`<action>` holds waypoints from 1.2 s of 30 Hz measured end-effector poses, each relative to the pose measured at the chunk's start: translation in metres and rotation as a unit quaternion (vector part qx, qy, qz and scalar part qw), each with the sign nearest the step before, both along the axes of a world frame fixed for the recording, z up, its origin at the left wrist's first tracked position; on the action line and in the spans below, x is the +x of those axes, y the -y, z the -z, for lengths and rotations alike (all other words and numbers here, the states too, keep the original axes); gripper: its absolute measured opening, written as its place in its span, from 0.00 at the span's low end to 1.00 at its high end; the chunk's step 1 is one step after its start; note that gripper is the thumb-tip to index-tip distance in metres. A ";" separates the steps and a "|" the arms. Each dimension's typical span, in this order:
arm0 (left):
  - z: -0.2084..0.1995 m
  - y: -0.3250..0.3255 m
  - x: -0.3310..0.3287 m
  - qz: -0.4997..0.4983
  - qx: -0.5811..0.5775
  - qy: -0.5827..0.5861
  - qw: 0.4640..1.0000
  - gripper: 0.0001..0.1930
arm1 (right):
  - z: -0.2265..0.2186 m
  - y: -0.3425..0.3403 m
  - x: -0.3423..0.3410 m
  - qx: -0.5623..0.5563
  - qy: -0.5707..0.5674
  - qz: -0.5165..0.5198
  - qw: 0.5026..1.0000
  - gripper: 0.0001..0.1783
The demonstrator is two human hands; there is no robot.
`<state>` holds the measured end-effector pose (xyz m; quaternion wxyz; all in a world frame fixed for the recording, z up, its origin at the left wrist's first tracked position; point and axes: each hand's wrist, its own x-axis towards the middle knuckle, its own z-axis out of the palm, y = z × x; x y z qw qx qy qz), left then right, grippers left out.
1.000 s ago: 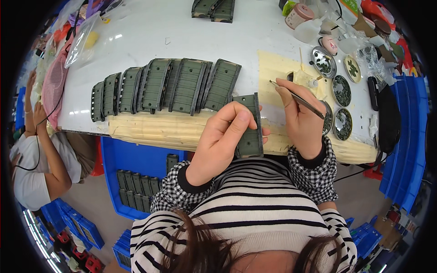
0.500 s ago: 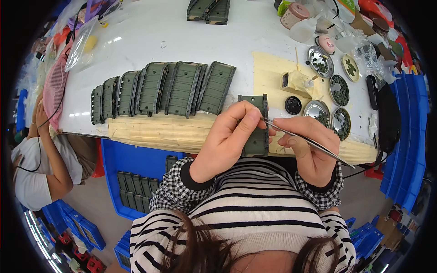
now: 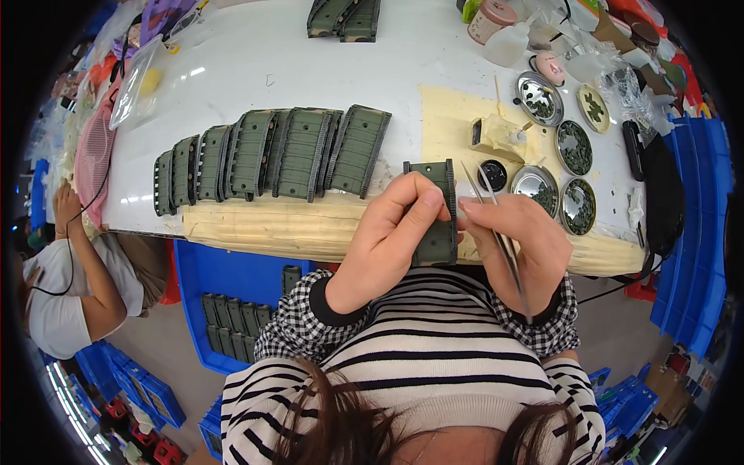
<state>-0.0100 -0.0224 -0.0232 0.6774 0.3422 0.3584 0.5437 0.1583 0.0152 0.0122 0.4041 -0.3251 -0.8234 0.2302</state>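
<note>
Head view, read left to right. Seated person (image 3: pixel 54 302) in white at the far left edge, beside the counter (image 3: pixel 256 70). Blue bin (image 3: pixel 232 287) below the counter edge holds more green parts. Row of green track pieces (image 3: pixel 271 155) stands overlapped on the counter, above a strip of tan tape (image 3: pixel 263 229).

Left hand (image 3: pixel 391 232) is closed on the green track piece (image 3: pixel 435 213), thumb and fingers wrapped over its left side, holding it upright just over the counter edge. Right hand (image 3: pixel 519 240) touches the piece's right edge with its fingertips and is closed around thin metal tweezers (image 3: pixel 496 229), which slant along that hand. The piece sits between both hands, near the chest.

Round metal dishes (image 3: pixel 566 178) of small green parts lie right of the hands, apart from them.
</note>
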 end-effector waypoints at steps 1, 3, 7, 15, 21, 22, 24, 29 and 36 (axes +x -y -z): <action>0.004 -0.001 0.001 -0.008 0.031 -0.042 0.999 0.10 | 0.005 0.001 -0.003 -0.007 -0.018 0.013 1.000 0.14; 0.012 -0.002 0.003 -0.024 0.091 -0.126 0.988 0.09 | 0.008 0.001 -0.006 -0.018 -0.042 0.025 0.999 0.13; 0.013 -0.001 -0.001 -0.019 0.086 -0.180 0.980 0.10 | 0.011 0.000 -0.005 -0.010 -0.042 0.017 0.999 0.13; 0.020 -0.002 0.003 0.004 0.098 -0.192 0.976 0.11 | 0.016 -0.002 0.012 -0.019 -0.060 0.044 0.997 0.14; 0.012 0.003 0.007 -0.009 -0.022 -0.036 0.999 0.12 | 0.030 -0.014 0.069 -0.039 0.014 0.240 0.970 0.10; 0.011 0.003 0.008 -0.013 -0.027 -0.026 0.999 0.12 | 0.032 -0.015 0.073 -0.036 0.025 0.240 0.970 0.10; 0.010 0.001 0.008 0.002 -0.039 -0.009 0.999 0.13 | 0.035 -0.017 0.078 -0.029 0.045 0.238 0.970 0.10; 0.006 0.002 0.010 -0.001 -0.056 0.044 0.997 0.13 | 0.030 -0.015 0.078 -0.111 -0.027 0.261 0.959 0.12; -0.001 0.000 0.015 0.046 -0.102 0.125 0.986 0.15 | -0.002 0.003 0.047 -0.094 -0.056 -0.023 0.994 0.18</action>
